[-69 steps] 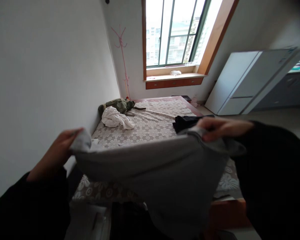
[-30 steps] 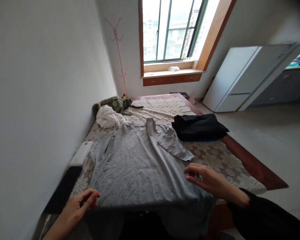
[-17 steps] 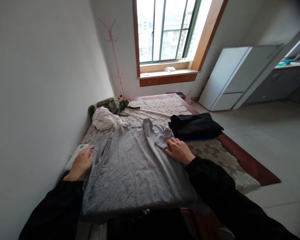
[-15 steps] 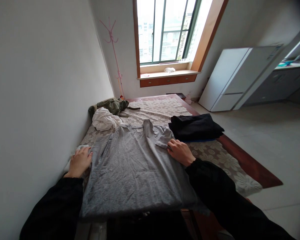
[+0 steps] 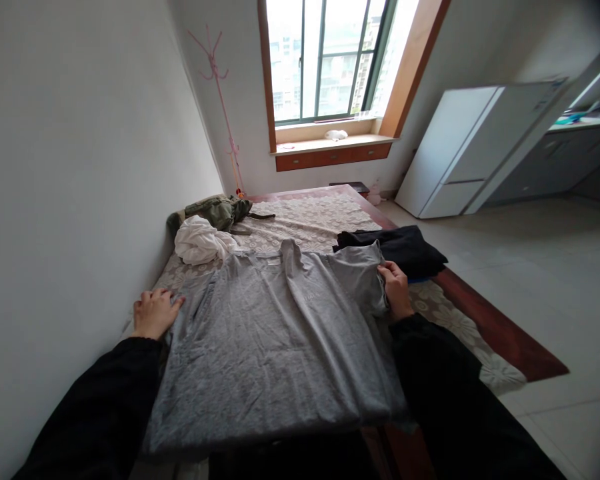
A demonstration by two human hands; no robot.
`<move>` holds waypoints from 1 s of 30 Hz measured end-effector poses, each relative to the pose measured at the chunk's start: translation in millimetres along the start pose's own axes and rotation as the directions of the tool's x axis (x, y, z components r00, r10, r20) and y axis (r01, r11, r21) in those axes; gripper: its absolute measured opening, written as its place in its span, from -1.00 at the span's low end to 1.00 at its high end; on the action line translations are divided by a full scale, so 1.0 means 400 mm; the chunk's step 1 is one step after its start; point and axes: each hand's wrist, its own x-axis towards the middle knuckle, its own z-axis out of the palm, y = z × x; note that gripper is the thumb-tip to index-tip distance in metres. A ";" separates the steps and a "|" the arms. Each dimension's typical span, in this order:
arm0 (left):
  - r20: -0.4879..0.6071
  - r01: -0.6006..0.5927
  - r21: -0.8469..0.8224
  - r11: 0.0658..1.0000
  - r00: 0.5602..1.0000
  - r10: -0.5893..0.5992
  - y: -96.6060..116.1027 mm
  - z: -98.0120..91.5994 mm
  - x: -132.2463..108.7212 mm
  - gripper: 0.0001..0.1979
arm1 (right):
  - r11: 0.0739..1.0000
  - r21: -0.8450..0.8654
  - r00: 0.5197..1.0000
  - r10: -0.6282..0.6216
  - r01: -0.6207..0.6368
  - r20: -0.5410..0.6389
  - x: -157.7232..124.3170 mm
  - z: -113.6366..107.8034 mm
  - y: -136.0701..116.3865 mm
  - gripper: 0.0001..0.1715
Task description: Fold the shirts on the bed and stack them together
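A grey T-shirt (image 5: 270, 347) lies spread over the table, its collar at the far end and its hem hanging at the near edge. My right hand (image 5: 396, 290) pinches the edge of the right-hand sleeve, which is pulled out sideways and partly covers folded black clothes (image 5: 415, 250). At the opposite side, my left hand (image 5: 155, 313) is closed at the left-hand sleeve, thumb against the cloth; its fingertips are partly hidden. Creases run down the shirt's front, with one raised fold beside the collar.
A patterned tablecloth (image 5: 310, 220) covers the red-edged table. Crumpled white cloth (image 5: 200, 241) and a dark green bag (image 5: 223, 212) lie at the back left, near the wall. Beyond stand a pink coat rack (image 5: 223, 100) and a white fridge (image 5: 455, 153).
My right hand has moved right, drawing the sleeve outward and unfolding it over the black clothes. My left hand has shifted slightly left and stays at its sleeve.
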 end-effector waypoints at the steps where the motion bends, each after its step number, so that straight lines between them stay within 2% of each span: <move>1: 0.008 0.013 -0.011 1.000 1.000 -0.013 0.000 -0.005 0.009 -0.38 | 1.000 0.014 1.000 0.003 -0.002 -0.011 0.007 -0.005 0.000 -0.61; 4: 0.032 0.005 -0.053 0.999 0.999 -0.004 0.001 -0.015 0.033 -0.44 | 0.999 0.050 1.000 -0.006 0.004 0.025 0.023 -0.009 -0.006 -0.45; 7: 0.011 -0.069 -0.065 0.996 0.998 0.070 0.001 -0.010 0.048 -0.55 | 0.994 -0.014 0.991 -0.105 0.107 0.079 0.034 -0.011 -0.015 -0.24; 8: -0.008 -0.077 -0.068 0.995 0.997 0.077 0.000 -0.005 0.051 -0.56 | 0.983 -0.068 0.983 -0.162 0.168 0.093 0.036 -0.013 -0.017 -0.28; 11: -0.070 -0.060 -0.113 0.992 0.996 0.052 -0.007 0.013 0.053 -0.55 | 0.915 -0.201 0.930 -0.316 0.351 0.186 0.040 -0.019 -0.016 -0.65; 13: -0.102 -0.069 -0.133 0.989 0.993 0.056 -0.013 0.025 0.053 -0.54 | 0.888 -0.215 0.904 -0.359 0.408 0.231 0.040 -0.023 -0.010 -0.70; 16: -0.129 -0.085 -0.127 0.988 0.989 0.069 -0.021 0.038 0.057 -0.46 | 0.902 -0.209 0.922 -0.345 0.377 0.173 0.041 -0.027 0.005 -0.67; 19: -0.091 -0.088 -0.179 0.980 0.993 0.072 -0.028 0.048 0.072 -0.42 | 0.923 -0.201 0.942 -0.302 0.328 0.148 0.045 -0.032 0.019 -0.55; 22: -0.062 -0.083 -0.281 0.956 0.996 0.068 -0.034 0.057 0.095 -0.53 | 0.915 -0.214 0.936 -0.312 0.342 0.163 0.048 -0.037 0.024 -0.40; 25: -0.082 -0.079 -0.378 0.922 0.995 0.052 -0.033 0.061 0.111 -0.66 | 0.913 -0.238 0.941 -0.298 0.330 0.162 0.046 -0.041 0.022 -0.33; 28: -0.150 -0.049 -0.506 0.861 0.988 -0.032 -0.021 0.051 0.107 -0.76 | 0.927 -0.232 0.953 -0.268 0.295 0.141 0.043 -0.045 0.021 -0.32; 30: -0.175 -0.003 -0.632 0.775 0.975 -0.139 -0.013 0.037 0.097 -0.82 | 0.937 -0.209 0.958 -0.256 0.279 0.130 0.043 -0.047 0.022 -0.33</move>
